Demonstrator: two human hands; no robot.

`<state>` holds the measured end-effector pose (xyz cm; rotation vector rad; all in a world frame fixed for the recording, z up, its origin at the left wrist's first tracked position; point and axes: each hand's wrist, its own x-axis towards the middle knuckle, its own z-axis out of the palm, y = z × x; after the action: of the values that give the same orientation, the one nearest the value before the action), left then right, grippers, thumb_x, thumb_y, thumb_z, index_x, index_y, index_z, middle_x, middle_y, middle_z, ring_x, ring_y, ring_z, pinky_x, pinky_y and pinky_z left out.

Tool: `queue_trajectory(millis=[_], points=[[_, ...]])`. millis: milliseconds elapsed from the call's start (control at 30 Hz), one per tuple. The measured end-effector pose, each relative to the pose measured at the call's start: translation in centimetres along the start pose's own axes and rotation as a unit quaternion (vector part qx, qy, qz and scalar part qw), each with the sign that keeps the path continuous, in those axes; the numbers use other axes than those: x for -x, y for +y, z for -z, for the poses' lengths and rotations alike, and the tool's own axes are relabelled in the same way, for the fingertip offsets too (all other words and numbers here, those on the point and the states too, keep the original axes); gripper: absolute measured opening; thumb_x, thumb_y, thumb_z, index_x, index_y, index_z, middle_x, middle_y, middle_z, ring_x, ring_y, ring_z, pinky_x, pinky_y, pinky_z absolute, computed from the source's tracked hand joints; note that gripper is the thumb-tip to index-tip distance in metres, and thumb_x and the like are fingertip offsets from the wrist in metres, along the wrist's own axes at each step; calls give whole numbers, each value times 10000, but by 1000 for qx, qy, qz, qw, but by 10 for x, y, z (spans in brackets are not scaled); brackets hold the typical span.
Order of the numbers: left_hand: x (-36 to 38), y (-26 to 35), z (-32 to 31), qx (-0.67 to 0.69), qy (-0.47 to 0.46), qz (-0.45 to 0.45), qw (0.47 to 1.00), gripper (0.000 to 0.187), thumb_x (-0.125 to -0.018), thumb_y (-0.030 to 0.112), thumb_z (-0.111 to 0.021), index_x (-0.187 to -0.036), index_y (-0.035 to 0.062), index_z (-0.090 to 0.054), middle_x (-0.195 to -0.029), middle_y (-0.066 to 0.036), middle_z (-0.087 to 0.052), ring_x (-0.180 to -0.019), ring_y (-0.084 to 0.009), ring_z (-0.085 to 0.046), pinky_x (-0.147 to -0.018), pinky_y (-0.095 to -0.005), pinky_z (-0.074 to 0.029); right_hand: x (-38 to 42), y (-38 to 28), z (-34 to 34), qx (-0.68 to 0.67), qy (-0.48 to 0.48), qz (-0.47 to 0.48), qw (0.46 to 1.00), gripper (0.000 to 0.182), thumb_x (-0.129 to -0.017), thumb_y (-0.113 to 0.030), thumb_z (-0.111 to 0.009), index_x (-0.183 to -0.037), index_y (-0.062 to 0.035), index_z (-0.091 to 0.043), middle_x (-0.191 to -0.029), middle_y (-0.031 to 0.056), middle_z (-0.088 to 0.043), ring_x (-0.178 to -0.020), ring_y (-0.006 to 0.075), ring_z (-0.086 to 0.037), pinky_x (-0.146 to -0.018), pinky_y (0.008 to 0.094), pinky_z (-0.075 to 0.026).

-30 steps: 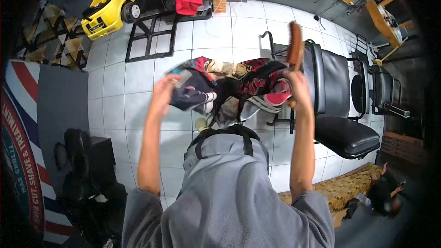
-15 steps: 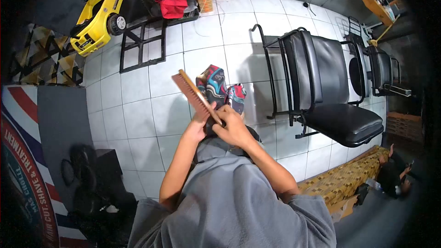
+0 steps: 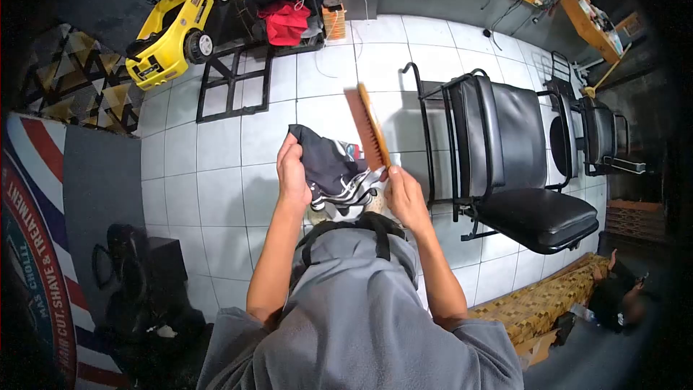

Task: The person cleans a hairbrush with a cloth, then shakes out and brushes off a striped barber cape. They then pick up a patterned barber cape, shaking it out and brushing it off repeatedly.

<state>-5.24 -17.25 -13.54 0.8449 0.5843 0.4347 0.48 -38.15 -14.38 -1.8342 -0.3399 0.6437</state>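
A long brush (image 3: pixel 369 128) with a wooden back and brown bristles points up and slightly left, its handle gripped in my right hand (image 3: pixel 405 193). My left hand (image 3: pixel 291 172) is closed on the edge of a dark patterned cloth (image 3: pixel 330 167) with white, red and blue parts. The cloth hangs between my two hands, below and left of the brush. Its lower folds lie over my lap area, above my grey shirt (image 3: pixel 346 310). Brush and cloth are close together; whether they touch is unclear.
A black barber chair (image 3: pixel 509 130) stands to the right on the white tiled floor (image 3: pixel 216 195). At the upper left are a yellow toy car (image 3: pixel 172 29), a black metal frame (image 3: pixel 232 85) and a red cloth (image 3: pixel 284 23). A person (image 3: pixel 617 296) reclines at the lower right.
My hands have moved apart. My left hand, earlier by the brush, now holds up the dark cloth on the left. The brush has shifted right and stands more upright in my right hand.
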Motion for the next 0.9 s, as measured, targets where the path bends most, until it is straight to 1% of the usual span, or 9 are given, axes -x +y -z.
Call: queue_trajectory(millis=[133, 233, 367, 433, 500, 567, 633, 800, 900], points=[[-3, 3, -19, 116, -8, 44, 992, 277, -905, 250, -500, -1011, -2, -545, -966, -50, -590, -899, -136, -557, -838, -262, -444, 4, -63, -11, -251, -56, 81, 963, 408, -993, -415, -259, -936, -57, -447, -533, -31, -355, -424, 57, -316, -384, 220, -249], [9, 23, -58, -75, -49, -88, 992, 242, -959, 239, -455, -1085, 35, -493, -1003, -2, -538, -900, -80, -484, -810, -227, -400, -9, -39, -46, -181, -61, 120, 974, 407, -995, -401, -266, -918, -53, -463, -562, -31, -377, -463, 38, -315, -410, 208, -258], [6, 49, -57, -72, -76, -115, 988, 132, -969, 209, -451, -973, 96, -519, -847, 54, -504, -752, -23, -460, -686, -184, -401, -34, 65, -57, 91, -75, 182, 976, 351, -993, -302, -307, -993, -11, -502, -640, 134, -542, -517, 321, -478, -502, 386, -406], [8, 61, -55, -66, -73, -135, 986, 113, -968, 199, -453, -966, 105, -515, -819, 59, -503, -727, -17, -470, -645, -181, -409, -43, 166, -61, 327, -175, 44, 928, 294, -969, -223, -343, -1072, -15, -523, -929, 228, -626, -815, 400, -618, -679, 451, -493], [13, 74, -57, -65, -76, -152, 983, 111, -965, 196, -458, -979, 101, -513, -832, 50, -512, -736, -25, -479, -654, -189, -422, -30, 242, -41, 404, -227, 30, 886, 283, -914, -209, -405, -975, -27, -613, -908, 244, -623, -845, 412, -603, -719, 484, -472], [10, 72, -44, -27, -54, -176, 983, 187, -963, 203, -452, -1088, 77, -510, -904, -18, -590, -787, -116, -591, -714, -260, -492, -10, 243, -19, 420, -154, -193, 874, 287, -872, -242, -450, -937, -54, -657, -898, 243, -629, -888, 394, -610, -748, 469, -490], [15, 87, -45, -21, 25, -189, 981, 209, -967, 231, -442, -1082, 73, -513, -922, -32, -595, -820, -141, -604, -744, -286, -503, -2, 313, -3, 458, -169, -190, 852, 372, -891, -317, -426, -937, -44, -675, -905, 251, -629, -907, 372, -619, -744, 465, -494], [14, 88, -35, -62, 21, -122, 990, 297, -955, 316, -476, -1095, 58, -522, -935, -3, -577, -832, -95, -584, -759, -250, -495, -20, 286, 5, 195, 30, -135, 971, 539, -940, -449, -361, -702, -9, -562, -627, 150, -595, -515, 275, -581, -516, 394, -468], [14, 72, -54, -118, 119, -101, 981, 285, -959, 256, -478, -1121, 24, -512, -951, -21, -590, -886, -105, -584, -779, -255, -484, -37, 104, -3, -177, 3, -159, 971, 387, -974, -416, -344, -720, -126, -382, -525, -52, -312, -382, 50, -276, -337, 227, -205]])
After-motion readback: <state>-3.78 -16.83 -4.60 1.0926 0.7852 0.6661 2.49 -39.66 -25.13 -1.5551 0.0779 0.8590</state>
